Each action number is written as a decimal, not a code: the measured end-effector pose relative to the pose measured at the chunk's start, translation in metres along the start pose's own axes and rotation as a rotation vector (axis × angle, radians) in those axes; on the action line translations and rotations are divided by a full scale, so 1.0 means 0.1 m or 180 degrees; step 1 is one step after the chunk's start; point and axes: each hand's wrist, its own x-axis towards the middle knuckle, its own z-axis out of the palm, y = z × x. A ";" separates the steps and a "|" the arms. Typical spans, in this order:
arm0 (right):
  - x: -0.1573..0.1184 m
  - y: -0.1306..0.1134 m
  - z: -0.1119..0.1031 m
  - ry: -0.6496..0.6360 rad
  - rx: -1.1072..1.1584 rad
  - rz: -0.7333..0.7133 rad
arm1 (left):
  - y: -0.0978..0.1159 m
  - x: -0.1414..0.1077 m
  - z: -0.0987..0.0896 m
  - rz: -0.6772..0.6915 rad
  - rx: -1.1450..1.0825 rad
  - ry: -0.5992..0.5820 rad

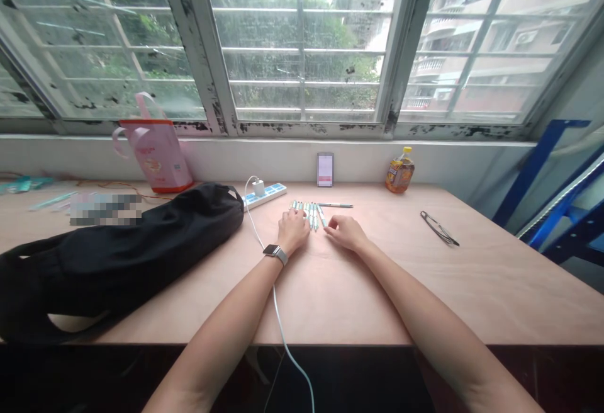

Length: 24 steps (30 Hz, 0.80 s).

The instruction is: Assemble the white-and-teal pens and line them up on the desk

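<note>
Flaking white window frames [198,41] stand behind the smooth plywood surface [453,287], a slack black fabric bag [117,255] lying along it to my left. My left hand [293,231], fingers loosely curled, rests on a tight row of slim pale-green pens [307,214], its grip unclear. My right hand [344,233], empty and narrowly cupped, lies just beside them. A metal smartwatch [274,253] circles my left wrist.

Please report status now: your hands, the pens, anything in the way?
Left hand on the pens; right hand beside them, empty. Power strip and black bag to the left.
</note>
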 end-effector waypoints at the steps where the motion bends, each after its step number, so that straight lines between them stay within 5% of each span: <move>1: 0.00 -0.01 0.00 -0.0025 0.0034 -0.0082 | 0.00 0.00 0.00 0.0025 -0.0008 0.0005; 10: 0.00 0.01 0.05 -0.0100 0.0189 -0.0310 | 0.05 -0.02 0.00 0.0202 -0.0067 0.0028; 16: 0.04 0.04 0.10 -0.0199 0.0013 -0.0365 | 0.08 -0.04 0.00 0.1135 -0.0252 -0.0109; 24: 0.29 0.27 0.06 0.0238 -0.0698 0.0280 | 0.11 -0.05 0.02 0.1453 0.0033 -0.0161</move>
